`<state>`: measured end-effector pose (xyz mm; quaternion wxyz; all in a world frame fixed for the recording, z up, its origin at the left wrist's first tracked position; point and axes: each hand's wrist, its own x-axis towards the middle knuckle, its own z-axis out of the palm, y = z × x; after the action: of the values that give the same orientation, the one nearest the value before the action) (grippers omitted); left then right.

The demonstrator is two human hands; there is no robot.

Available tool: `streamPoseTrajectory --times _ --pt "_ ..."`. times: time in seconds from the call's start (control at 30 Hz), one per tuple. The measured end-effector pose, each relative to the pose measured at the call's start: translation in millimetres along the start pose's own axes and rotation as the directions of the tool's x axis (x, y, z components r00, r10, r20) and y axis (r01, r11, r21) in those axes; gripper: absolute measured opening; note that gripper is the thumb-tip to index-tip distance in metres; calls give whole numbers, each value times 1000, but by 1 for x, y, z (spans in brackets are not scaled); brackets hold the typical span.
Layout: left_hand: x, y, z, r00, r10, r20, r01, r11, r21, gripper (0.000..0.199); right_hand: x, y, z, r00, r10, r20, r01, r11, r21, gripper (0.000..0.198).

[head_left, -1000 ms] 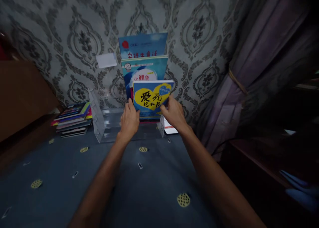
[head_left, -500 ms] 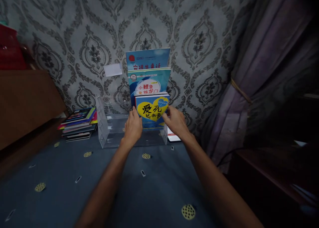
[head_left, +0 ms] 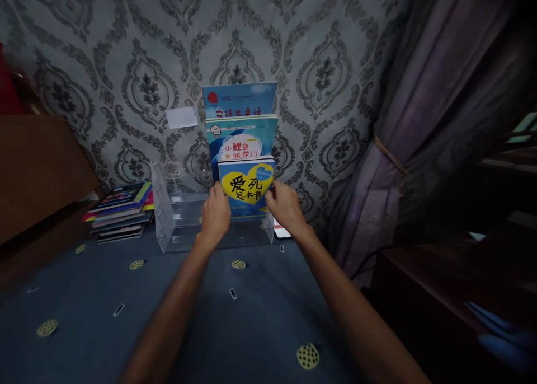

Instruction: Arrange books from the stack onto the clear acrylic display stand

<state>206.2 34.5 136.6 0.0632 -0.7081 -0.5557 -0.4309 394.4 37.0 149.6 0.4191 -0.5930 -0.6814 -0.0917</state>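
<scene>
A small blue book [head_left: 248, 188] with a yellow heart on its cover stands upright at the front of a clear acrylic rack [head_left: 184, 216]. My left hand [head_left: 216, 211] grips its left edge, fingers closed. On the opposite edge, my right hand [head_left: 286, 206] pinches the cover between thumb and fingers. Behind it rises a teal book [head_left: 243, 132], and a taller blue book [head_left: 240, 97] stands at the back, close to the wall. The lower parts of both rear books are hidden by the front one.
A stack of books and thin booklets [head_left: 121, 210] lies left of the rack. Further left is a brown wooden box or cabinet [head_left: 42, 171]. A white-edged flat object [head_left: 281, 231] shows behind the rack's right end. A tied curtain [head_left: 373, 188] hangs at right.
The view has shifted slightly, so the scene sits a bit further left. Both hands stay on the small blue book, which hardly moves in the rack.
</scene>
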Motion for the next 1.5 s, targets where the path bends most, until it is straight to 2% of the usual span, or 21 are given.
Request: streamPoseTrajectory --times 0.27,0.8,1.0,1.13,1.27,1.37,1.5 --pt "2 7 -4 998 -36 58 30 995 96 22 -2 9 12 999 -9 -37 9 1000 2 21" --pt "5 8 -8 993 -26 116 5 984 178 25 -3 11 17 997 -20 -68 22 999 30 21" --pt "3 6 -11 992 -45 119 32 994 109 18 1 19 12 997 -69 -39 70 998 7 23" --pt "4 2 -21 985 -40 170 30 998 58 16 5 26 0 993 -108 54 106 994 42 29" --pt "5 -1 -27 982 -20 189 15 1000 27 19 6 24 -10 986 -99 135 90 993 72 32" --pt "4 1 -27 985 -24 169 22 1000 15 26 5 19 -12 989 -71 132 57 993 103 33" --pt "3 6 -23 991 -28 129 30 999 -18 38 4 16 -7 997 -33 65 21 985 169 40"
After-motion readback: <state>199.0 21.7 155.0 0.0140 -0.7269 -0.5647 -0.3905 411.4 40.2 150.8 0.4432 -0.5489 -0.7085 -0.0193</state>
